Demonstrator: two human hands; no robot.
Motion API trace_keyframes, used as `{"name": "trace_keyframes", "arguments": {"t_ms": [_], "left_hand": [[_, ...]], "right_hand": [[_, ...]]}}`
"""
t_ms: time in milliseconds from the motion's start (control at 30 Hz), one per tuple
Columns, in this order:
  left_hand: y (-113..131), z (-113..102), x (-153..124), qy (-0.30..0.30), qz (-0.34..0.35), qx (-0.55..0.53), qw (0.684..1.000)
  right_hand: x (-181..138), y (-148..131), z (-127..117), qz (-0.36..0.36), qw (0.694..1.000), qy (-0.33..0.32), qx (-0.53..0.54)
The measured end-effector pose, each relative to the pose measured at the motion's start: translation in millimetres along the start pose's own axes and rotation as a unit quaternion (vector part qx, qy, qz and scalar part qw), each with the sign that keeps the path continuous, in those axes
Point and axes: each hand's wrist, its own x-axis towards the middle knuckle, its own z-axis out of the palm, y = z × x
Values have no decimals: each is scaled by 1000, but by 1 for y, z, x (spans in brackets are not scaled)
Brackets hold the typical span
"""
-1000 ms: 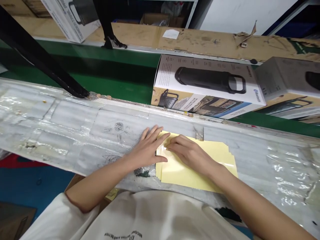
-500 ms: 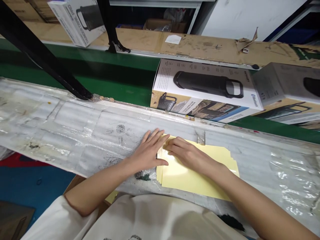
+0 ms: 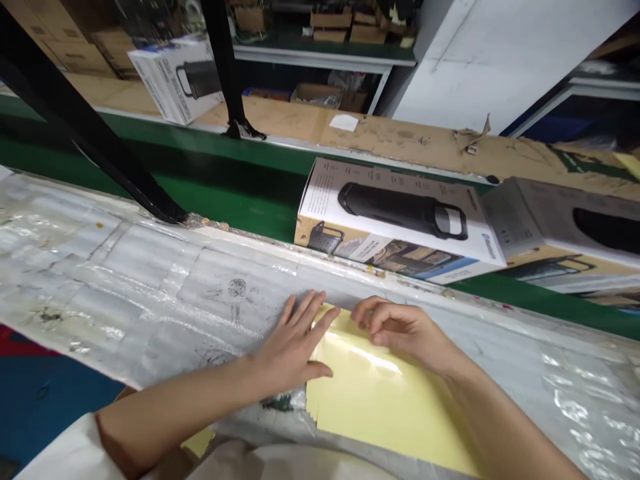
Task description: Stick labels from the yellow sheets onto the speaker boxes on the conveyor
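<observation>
A stack of pale yellow sheets (image 3: 380,400) lies on the tape-covered bench (image 3: 125,267) in front of me. My left hand (image 3: 293,343) lies flat with its fingers stretched out, pressing the stack's left edge. My right hand (image 3: 405,330) is at the stack's far edge, its fingers curled in a pinch there; what they hold is too small to make out. Just beyond the bench, a white speaker box (image 3: 400,223) lies on the green conveyor belt (image 3: 240,193).
A second speaker box (image 3: 565,233) lies to the right on the belt, and a third (image 3: 177,77) stands on the cardboard-covered ledge (image 3: 410,137) beyond it. A black slanted post (image 3: 90,137) meets the bench at the left. Shelves with cartons stand at the back.
My right hand has lifted from flat on the sheets into a pinch at the far edge. The view has tilted up, so hands and sheets sit lower in frame. Left hand stays put.
</observation>
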Motion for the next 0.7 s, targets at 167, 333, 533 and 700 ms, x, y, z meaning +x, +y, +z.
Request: {"name": "trace_keyframes", "arguments": {"t_ms": [167,333,533,700], "left_hand": [[-13,-18,15,187,81,-47,978],[-65,-102,110,428,-107,-249,862],[-90,-124,174,232,-131,-593,760],[-91,-116,168,260,-123,-620,730]], "right_hand": [[61,-41,-44,-21,994,103,-18],[164,-66,-64,-106,976,150,-117],[256,-52,-72,-142,973,71,-169],[287,-47,-70,-178,956,19,-233]]}}
